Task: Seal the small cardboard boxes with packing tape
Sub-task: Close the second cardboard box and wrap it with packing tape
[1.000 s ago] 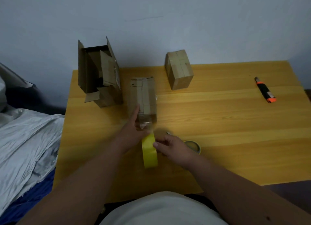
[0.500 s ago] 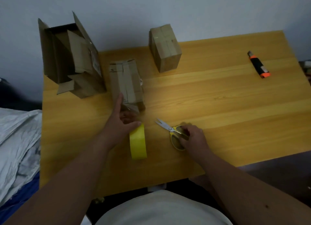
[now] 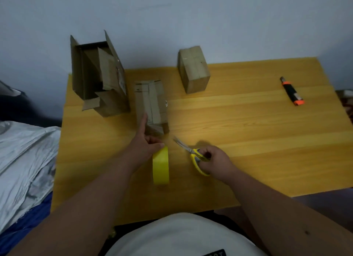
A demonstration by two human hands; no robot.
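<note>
A small cardboard box [image 3: 152,102] lies lengthwise in the middle of the wooden table [image 3: 257,131]. My left hand [image 3: 147,144] is at its near end, index finger straight along the box's left side. The thumb and curled fingers pinch the top of the yellow tape roll [image 3: 160,167], which stands on edge just in front of the box. To the right, my right hand [image 3: 217,162] grips the yellow-handled scissors [image 3: 192,152], blades pointing up-left toward the gap between roll and box. A second small box [image 3: 193,70], closed, stands at the back.
A larger cardboard box [image 3: 97,76] with open flaps stands at the back left, close to the small box. An orange and black utility knife [image 3: 291,91] lies at the far right. Crumpled grey bedding [image 3: 23,160] lies left of the table. A wall is behind.
My right hand left the tape roll, went right to the scissors and closed around their handles. My left hand stayed at the box's near end by the roll.
</note>
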